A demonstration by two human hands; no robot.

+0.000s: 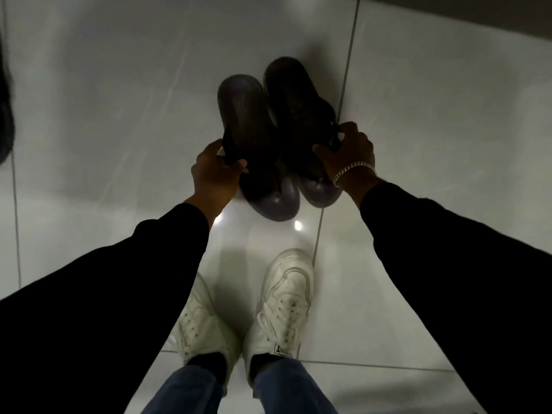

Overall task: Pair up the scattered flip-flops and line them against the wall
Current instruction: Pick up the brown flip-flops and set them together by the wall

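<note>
Two dark flip-flops with black straps sit side by side above the glossy white tiled floor, heels pointing away from me. My left hand grips the strap of the left flip-flop. My right hand, with a silver bracelet at the wrist, grips the strap of the right flip-flop. Their inner edges touch or overlap. The dim light hides whether the soles rest on the floor or hang just above it.
My two white sneakers stand on the tiles just below the flip-flops. A darker band, likely the base of a wall, runs across the top right. A dark object fills the left edge.
</note>
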